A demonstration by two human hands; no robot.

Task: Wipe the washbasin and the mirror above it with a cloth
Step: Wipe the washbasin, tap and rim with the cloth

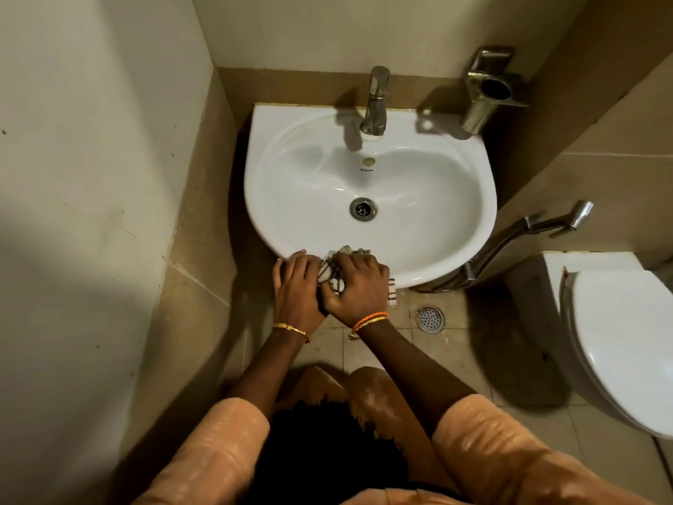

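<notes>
Cloth (337, 273): bunched on the washbasin (418, 227) front rim, lower centre.
Right hand (358, 286): fist clenched round it.
Left hand (296, 282): fingers curled onto its left end.

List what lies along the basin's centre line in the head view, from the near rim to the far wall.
cloth gripped by both hands at the near rim of the washbasin → drain → overflow hole → tap
</notes>
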